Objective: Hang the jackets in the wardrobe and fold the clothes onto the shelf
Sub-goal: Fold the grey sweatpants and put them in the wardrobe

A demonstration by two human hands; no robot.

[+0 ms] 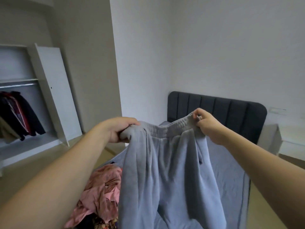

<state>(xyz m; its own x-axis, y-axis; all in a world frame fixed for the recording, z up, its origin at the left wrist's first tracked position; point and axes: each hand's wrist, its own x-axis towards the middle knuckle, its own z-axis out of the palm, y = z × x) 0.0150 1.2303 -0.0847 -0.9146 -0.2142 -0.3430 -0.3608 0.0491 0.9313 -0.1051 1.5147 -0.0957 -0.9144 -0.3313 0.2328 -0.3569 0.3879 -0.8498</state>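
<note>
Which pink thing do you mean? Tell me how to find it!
Start at the bed with the dark headboard. Both hands hold grey sweatpants up over it by the waistband. Left of the hanging legs, a crumpled pink garment tops a clothes pile, the only pink thing, unlike the dark jackets hanging in the wardrobe.

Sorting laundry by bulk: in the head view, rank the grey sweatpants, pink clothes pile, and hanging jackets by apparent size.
1. grey sweatpants, nearest the camera
2. pink clothes pile
3. hanging jackets, far off and partly cut off, so true size is unsure
</note>
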